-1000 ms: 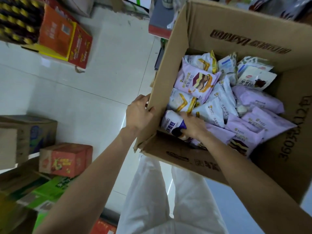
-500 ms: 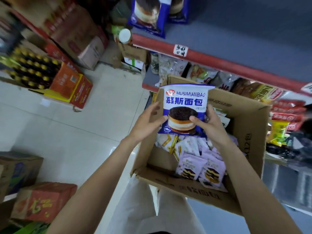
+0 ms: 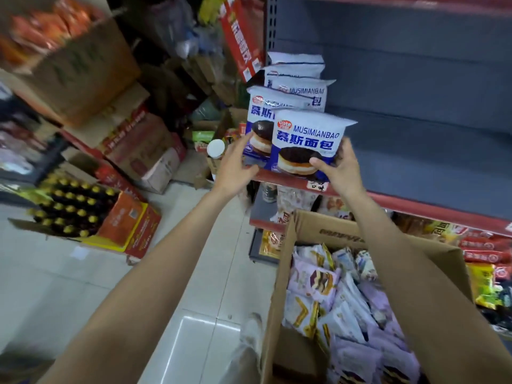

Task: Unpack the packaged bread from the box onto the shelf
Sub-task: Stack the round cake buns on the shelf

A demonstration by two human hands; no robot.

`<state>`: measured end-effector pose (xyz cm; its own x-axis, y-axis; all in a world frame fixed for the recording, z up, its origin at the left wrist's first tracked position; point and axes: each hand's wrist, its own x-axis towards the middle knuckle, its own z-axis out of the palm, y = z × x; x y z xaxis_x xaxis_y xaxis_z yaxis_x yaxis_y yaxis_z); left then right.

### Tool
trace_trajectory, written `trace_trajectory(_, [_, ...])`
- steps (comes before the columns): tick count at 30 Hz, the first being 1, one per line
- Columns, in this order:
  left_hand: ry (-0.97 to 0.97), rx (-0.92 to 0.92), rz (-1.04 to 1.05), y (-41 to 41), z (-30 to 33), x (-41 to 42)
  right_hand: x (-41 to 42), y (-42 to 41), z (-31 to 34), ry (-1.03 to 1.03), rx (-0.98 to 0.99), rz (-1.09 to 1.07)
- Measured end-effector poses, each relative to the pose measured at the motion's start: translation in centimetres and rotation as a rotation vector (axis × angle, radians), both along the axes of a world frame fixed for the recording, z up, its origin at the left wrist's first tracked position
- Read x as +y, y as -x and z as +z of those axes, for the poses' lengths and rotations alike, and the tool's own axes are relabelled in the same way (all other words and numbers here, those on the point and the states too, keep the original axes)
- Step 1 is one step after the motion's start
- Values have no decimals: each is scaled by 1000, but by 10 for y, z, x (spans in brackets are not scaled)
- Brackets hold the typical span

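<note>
A blue-and-white mousse bread pack [image 3: 307, 142] stands upright at the front edge of the grey shelf [image 3: 415, 151], in front of a row of like packs [image 3: 296, 90]. My right hand [image 3: 340, 167] grips its lower right corner. My left hand [image 3: 235, 164] touches the lower left of the pack behind it [image 3: 259, 128], fingers spread. The open cardboard box [image 3: 304, 234] sits below, full of purple and white bread packs [image 3: 343, 295].
Lower shelves on the right hold red and yellow snack packs [image 3: 487, 250]. On the floor to the left stands an orange carton of bottles [image 3: 83, 214]. Stacked cardboard cartons [image 3: 138, 151] line the far left. White tiled floor [image 3: 69, 286] lies beneath my arms.
The pack came out of the box, rose in both hands and now stands at the shelf front. The view swung up from the box to the shelf.
</note>
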<state>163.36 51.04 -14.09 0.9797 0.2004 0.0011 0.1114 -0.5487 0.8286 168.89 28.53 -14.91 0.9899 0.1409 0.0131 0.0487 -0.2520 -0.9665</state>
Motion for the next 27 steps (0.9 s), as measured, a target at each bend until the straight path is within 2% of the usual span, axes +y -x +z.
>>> trace_trajectory(3, [74,118,-38,-27,-2,24,20,-12,-10,0,30,-8])
trace_trajectory(6, [232,138,-116,-45,-4,35,30,-22,-14,-46,-14,-90])
trace_trajectory(9, [304,178,-209,-55,-7,38,30,-32,-15,-40,-25,-102])
trace_trajectory(13, [287,208,-209,-61,-19,39,26,-35,-26,61,22,-24])
trace_trajectory(17, [275,175,-200,-63,-31,39,25,-37,-32,85,89,-3])
trace_trajectory(20, [285,169,-189,-61,-34,40,29,-29,-24,20,138,-18])
trace_trajectory(23, [253,134,-62,-55,-34,38,27,-11,-20,-44,98,-61])
trace_trajectory(27, [198,-84,86,-15,-21,11,13,34,-15,34,-23,-176])
